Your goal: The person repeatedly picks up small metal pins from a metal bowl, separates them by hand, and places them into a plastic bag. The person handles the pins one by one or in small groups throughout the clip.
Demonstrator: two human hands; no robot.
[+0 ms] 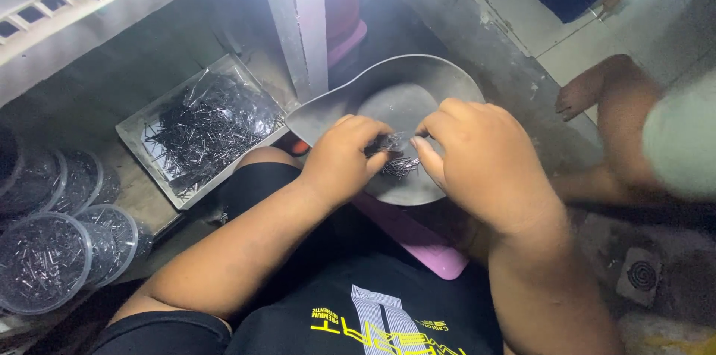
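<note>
Table [462, 34]: grey, worn, running across the top of my view, a pale upright post [302, 19] standing on it.

Metal pan [403, 101]: shallow, grey, rounded, sitting over my lap just in front of the post, a pink board [418, 239] showing beneath its near edge.

Rectangular tray [201, 127]: off to my left, lined with clear plastic, heaped with thin dark metal pins.

Round clear tubs [45, 258]: stacked and overlapping at far left, also holding small pins.

My right hand [485, 165]: over the right half of the pan, fingers curled in, thumb and forefinger pressed together on a small bundle of pins [394, 155].

My left hand [344, 161]: over the pan's left side, fingers bent, tips pinching the other end of the same bundle.

The bundle sits between both hands, just above the pan floor; a few loose pins lie on the pan right beneath it.

Another person's bare foot [578, 94] rests on the floor tiles to my right, well apart from my hands.
</note>
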